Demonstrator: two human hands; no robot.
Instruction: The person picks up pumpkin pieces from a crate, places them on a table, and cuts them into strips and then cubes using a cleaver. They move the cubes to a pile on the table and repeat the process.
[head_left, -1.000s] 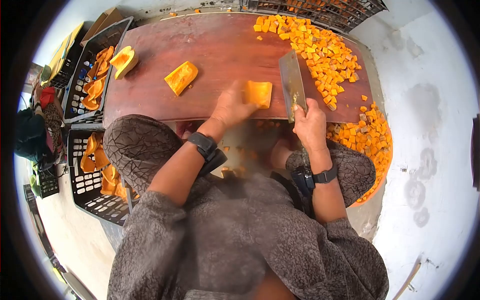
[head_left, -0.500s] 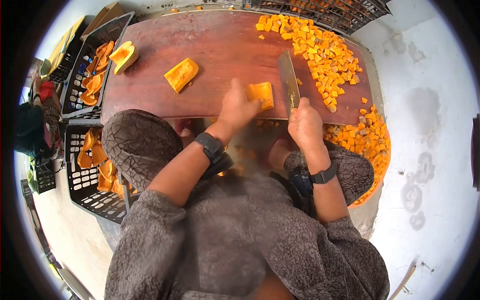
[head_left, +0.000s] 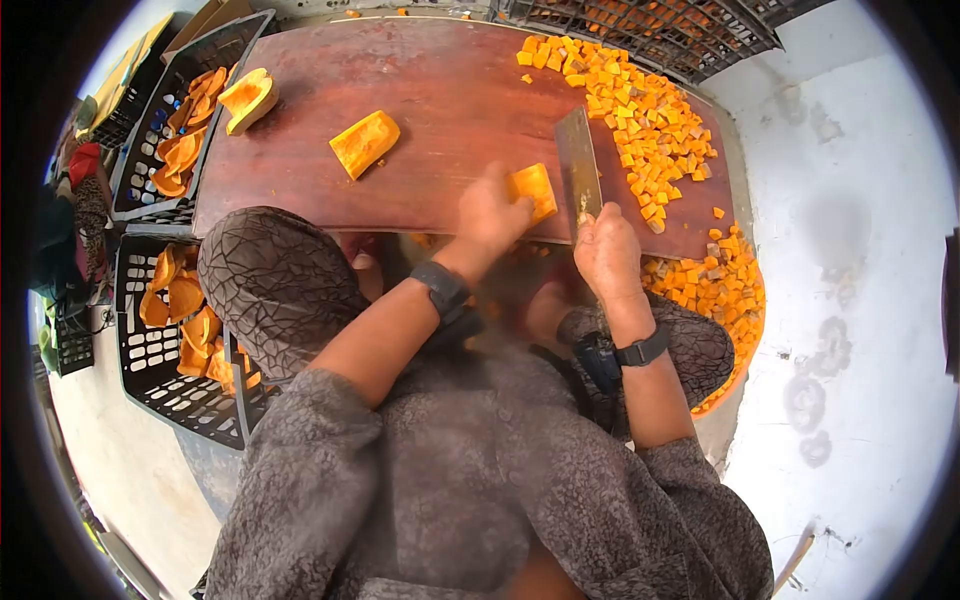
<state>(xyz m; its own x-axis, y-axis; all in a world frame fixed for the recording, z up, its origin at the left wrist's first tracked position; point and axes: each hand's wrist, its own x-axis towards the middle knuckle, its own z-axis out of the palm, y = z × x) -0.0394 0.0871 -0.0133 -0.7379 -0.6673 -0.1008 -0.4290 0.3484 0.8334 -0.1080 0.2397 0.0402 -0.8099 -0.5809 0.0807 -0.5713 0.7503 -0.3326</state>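
Note:
My right hand (head_left: pixel 608 252) is wrapped round the handle of a cleaver (head_left: pixel 577 160), its broad blade standing just right of a pumpkin piece (head_left: pixel 537 190). My left hand (head_left: pixel 492 210) grips that orange piece from its left side, near the front edge of the reddish board (head_left: pixel 430 75); the fingertips are partly blurred. Farther left on the board lies a second pumpkin piece (head_left: pixel 365 143), apart from both hands. A hollowed pumpkin chunk (head_left: pixel 248 100) rests at the board's left end. Diced pumpkin (head_left: pixel 645 120) is heaped beyond the blade at the right.
Black crates with curved pumpkin pieces stand at the left, one beside the board (head_left: pixel 207 150) and one nearer me (head_left: pixel 150 345). An orange-rimmed tub (head_left: pixel 735 375) of cubes sits below the board's right end. Another dark crate (head_left: pixel 690 40) is behind, and a white wall (head_left: pixel 850 250) bounds the right.
My left hand has moved right and closed onto the pumpkin piece, which now sits slightly right and turned, closer to the blade. The cleaver stays nearly in place in my right hand.

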